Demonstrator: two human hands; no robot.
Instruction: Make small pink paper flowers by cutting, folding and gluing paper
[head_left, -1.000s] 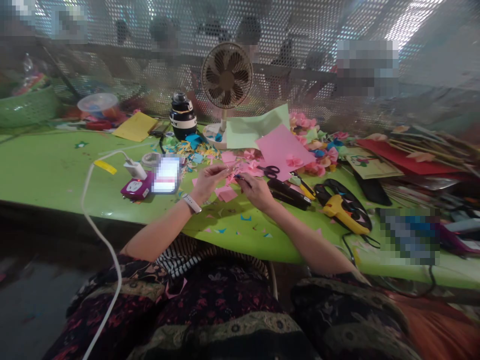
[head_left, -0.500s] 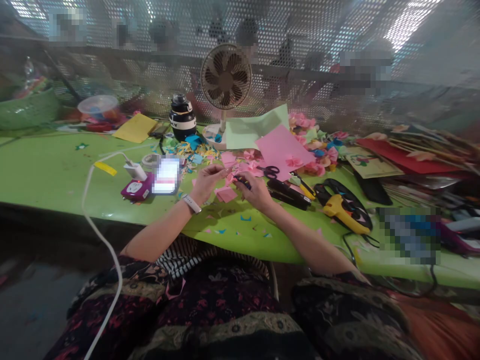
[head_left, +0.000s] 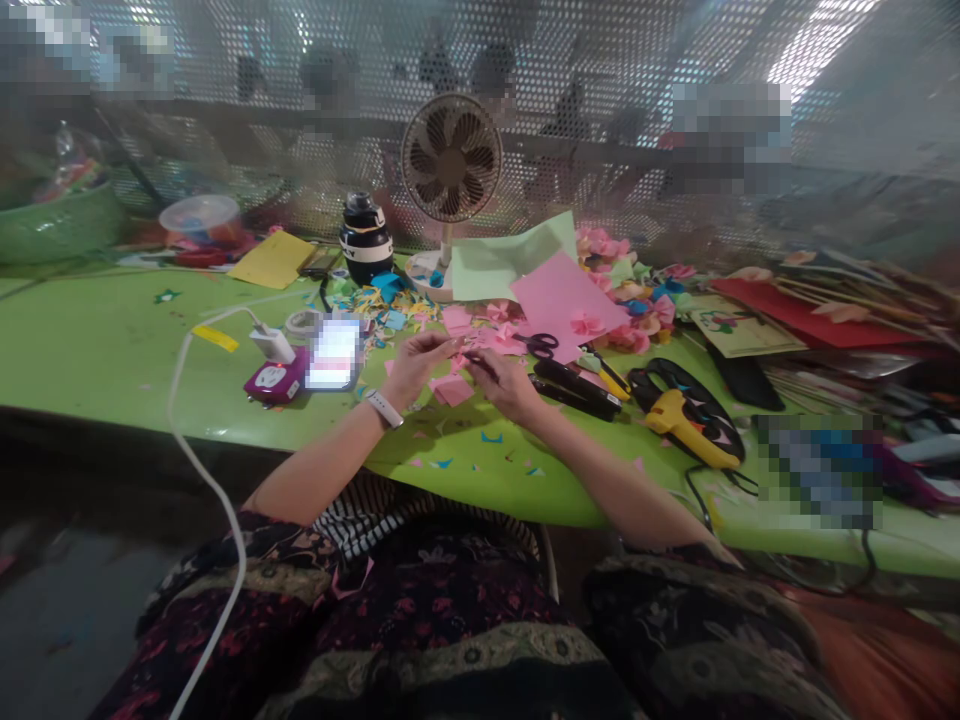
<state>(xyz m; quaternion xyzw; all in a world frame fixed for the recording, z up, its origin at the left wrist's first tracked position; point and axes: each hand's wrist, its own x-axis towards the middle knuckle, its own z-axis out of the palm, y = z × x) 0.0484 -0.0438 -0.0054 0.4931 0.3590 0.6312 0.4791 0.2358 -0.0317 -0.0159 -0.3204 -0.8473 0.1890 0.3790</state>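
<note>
Seated at the green bench (head_left: pixel 112 350), working with both hands raised just above its near edge. In the left hand (head_left: pixel 416 362), fingers closed in a pinch on a small pink paper piece (head_left: pixel 455 350), held off the bench right where the two hands meet. In the right hand (head_left: pixel 512 385), fingers wrapped shut around a dark slim tool (head_left: pixel 478 360), too blurred to name more exactly, with the tip aimed left toward the paper. Compared with a second ago, hardly any shift: same pinch on the left, same grip on the right, wrists at the same spot over the bench. Only the tool's tip drawn in a little, from just short of the paper to touching or nearly touching it; impossible to tell which. Judging by that, fine work on the one piece at close quarters, with nothing picked up or set down in between. Directly beneath the hands, a few loose pink squares (head_left: pixel 452 389) flat on the bench, untouched. Just right of the right hand, black-handled scissors (head_left: pixel 541 345) and a long black tool (head_left: pixel 574 390); farther right, a yellow glue gun (head_left: pixel 690 425). Left of the left hand, a blurred-out phone (head_left: pixel 334 352). Behind, a large pink sheet (head_left: pixel 566 292), a heap of paper flowers (head_left: pixel 630 300) and a small fan (head_left: pixel 451 160).
</note>
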